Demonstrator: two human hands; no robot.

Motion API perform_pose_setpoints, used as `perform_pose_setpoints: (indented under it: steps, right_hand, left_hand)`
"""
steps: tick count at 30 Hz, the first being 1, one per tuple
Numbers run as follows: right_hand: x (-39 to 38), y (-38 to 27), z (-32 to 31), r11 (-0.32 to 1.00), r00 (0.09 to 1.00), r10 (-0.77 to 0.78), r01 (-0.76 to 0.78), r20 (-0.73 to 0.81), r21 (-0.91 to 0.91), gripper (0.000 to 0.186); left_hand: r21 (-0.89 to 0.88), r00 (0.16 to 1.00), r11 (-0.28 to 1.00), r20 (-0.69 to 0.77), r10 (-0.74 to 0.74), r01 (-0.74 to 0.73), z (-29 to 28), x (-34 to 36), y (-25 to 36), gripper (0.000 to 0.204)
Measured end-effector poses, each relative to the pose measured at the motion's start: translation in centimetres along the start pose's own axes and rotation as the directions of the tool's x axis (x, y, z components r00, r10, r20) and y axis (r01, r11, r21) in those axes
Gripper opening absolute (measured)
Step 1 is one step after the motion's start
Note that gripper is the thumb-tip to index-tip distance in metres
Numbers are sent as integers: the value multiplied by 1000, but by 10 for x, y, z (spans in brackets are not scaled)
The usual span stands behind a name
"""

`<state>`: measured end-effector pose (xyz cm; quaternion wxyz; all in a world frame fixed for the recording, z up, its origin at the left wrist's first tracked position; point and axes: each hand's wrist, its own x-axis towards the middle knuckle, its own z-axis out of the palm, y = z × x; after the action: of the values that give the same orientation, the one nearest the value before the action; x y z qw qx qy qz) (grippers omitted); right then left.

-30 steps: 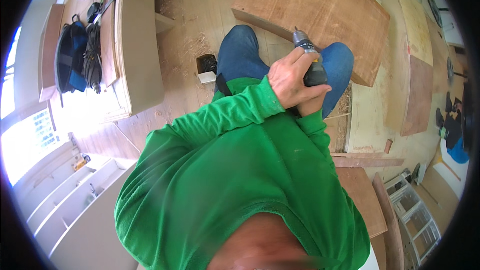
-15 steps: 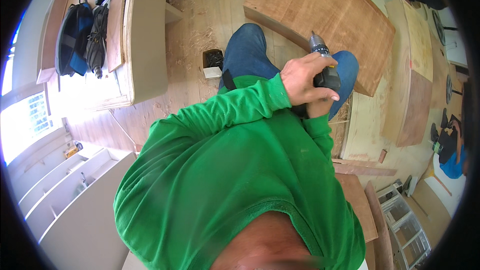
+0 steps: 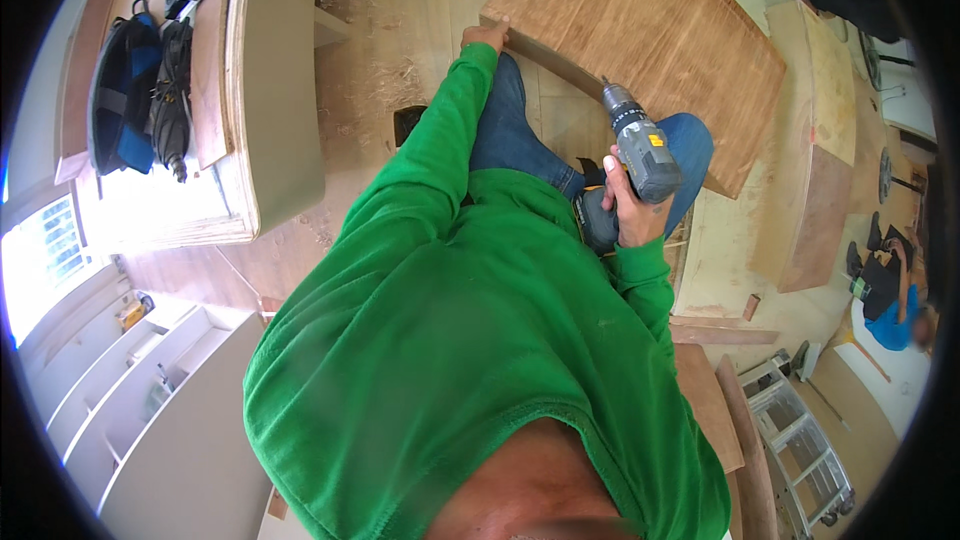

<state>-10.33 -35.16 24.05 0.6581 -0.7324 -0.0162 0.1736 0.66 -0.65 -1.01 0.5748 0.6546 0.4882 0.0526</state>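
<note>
The right hand (image 3: 636, 212) has its fingers wrapped around the grip of the drill (image 3: 645, 162), beside the right knee (image 3: 688, 145), tip pointing toward the near edge of the wooden box (image 3: 650, 30). Its yellow patch is too small for reading. Farther, the left hand (image 3: 487, 36) touches the box's corner; whether its fingers clench, I cannot tell. Leftward, the floor (image 3: 415, 5) gives open room.

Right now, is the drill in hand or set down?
In hand: the right hand is wrapped around the drill, whose chuck points toward the wooden piece.
</note>
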Motion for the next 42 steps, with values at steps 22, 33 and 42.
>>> perform_pose_setpoints:
  steps: [22,33,42]
  right_hand:
    - [208,30,103,874,902,314,-154,295,-462,21]
    - [231,31,121,831,876,365,-154,314,-535,24]
    - [241,26,124,735,852,315,59,418,-675,24]
  left_hand:
    - [-220,965,957,136,223,-190,-13,52,-16,55]
    - [-239,961,950,143,237,-199,-17,45,-15,51]
    - [-222,960,967,220,173,-124,-22,43,-12,49]
